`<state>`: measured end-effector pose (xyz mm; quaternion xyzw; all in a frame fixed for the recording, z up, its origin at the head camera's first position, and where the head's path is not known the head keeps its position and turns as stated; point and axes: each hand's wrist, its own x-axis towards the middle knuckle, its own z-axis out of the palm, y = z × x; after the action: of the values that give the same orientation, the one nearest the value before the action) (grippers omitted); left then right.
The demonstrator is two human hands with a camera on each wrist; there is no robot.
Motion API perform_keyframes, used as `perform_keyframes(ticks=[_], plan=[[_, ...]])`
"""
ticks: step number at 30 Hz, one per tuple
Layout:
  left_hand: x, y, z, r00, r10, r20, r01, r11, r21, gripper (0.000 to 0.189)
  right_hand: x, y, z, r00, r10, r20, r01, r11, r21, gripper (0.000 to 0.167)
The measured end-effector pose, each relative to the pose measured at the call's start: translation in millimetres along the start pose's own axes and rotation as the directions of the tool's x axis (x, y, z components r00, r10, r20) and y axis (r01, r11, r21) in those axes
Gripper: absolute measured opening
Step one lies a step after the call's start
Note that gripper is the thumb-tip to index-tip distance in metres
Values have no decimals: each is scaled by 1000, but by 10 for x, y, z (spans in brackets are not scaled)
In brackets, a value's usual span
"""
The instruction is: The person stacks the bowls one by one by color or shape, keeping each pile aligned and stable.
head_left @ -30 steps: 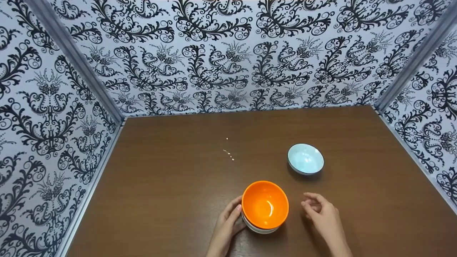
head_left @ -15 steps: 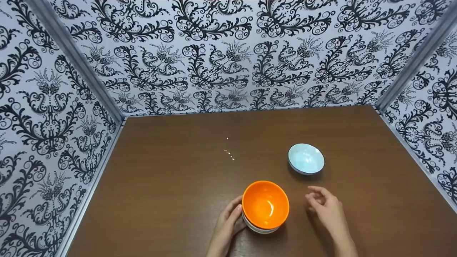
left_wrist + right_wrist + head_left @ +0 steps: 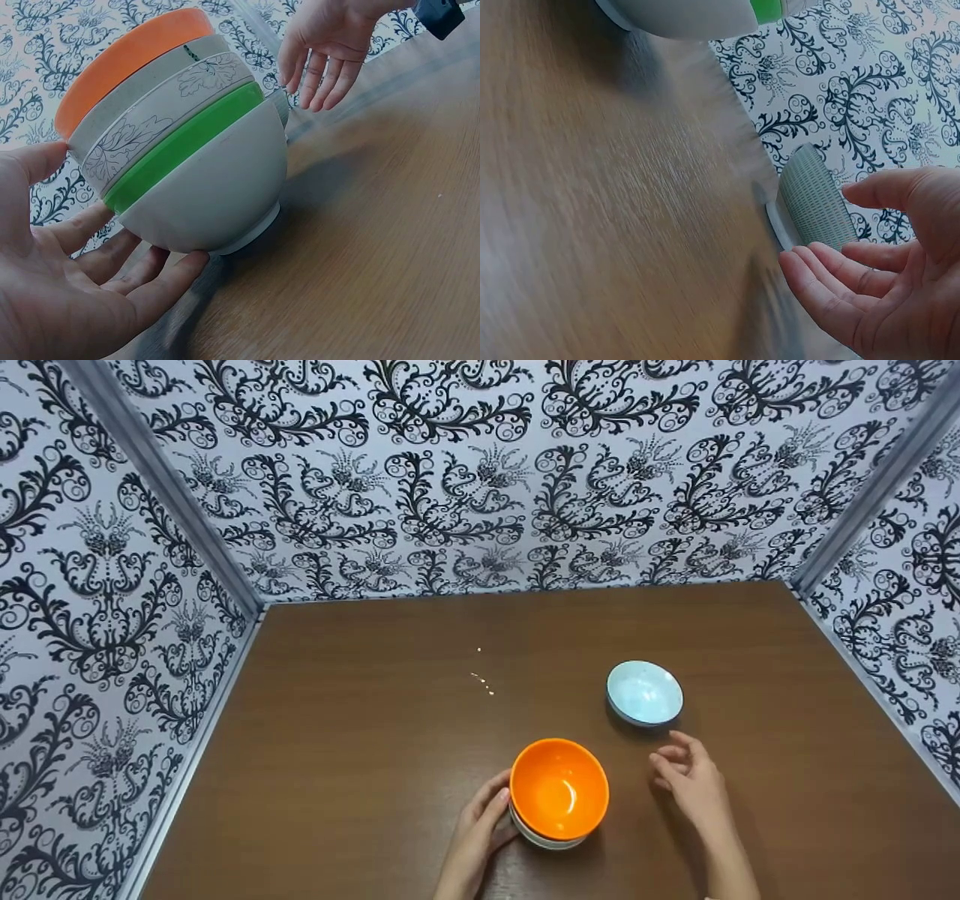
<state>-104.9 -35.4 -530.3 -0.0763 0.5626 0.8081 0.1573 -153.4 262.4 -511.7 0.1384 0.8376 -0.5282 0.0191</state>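
Note:
A stack of nested bowls stands on the wooden table. On top is an orange bowl (image 3: pixel 559 789); below it, in the left wrist view, are grey and leaf-patterned bowls, a green bowl (image 3: pixel 187 146) and a white bowl (image 3: pixel 217 184) at the bottom. My left hand (image 3: pixel 478 823) rests against the stack's left side, thumb near the upper rims and spread fingertips lower down. A pale blue bowl (image 3: pixel 645 693) sits apart, farther back and to the right; its outside looks ribbed green in the right wrist view. Near it, my right hand (image 3: pixel 694 780) holds nothing, fingers loosely bent.
The brown wooden table (image 3: pixel 360 720) runs back to walls covered in black-and-white scroll-patterned paper (image 3: pixel 465 495). Several small light specks (image 3: pixel 482 681) lie near the table's middle. A dark band (image 3: pixel 440 16) is on my right wrist.
My right hand has moved away from me and slightly right, closer to the pale blue bowl. The left hand and the stack have stayed in place.

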Motion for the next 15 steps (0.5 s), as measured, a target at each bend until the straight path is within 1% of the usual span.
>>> perform_keyframes(ticks=[7,15], plan=[[18,-3,-1,1000,-16,-16,16,1000,16,60,93,31,-29,1000,22,19,-23,998,53,65],[9,1,-5,1000,1,-5,-1,1000,12,59,159,34,-84,999,40,34,-42,996,75,64]])
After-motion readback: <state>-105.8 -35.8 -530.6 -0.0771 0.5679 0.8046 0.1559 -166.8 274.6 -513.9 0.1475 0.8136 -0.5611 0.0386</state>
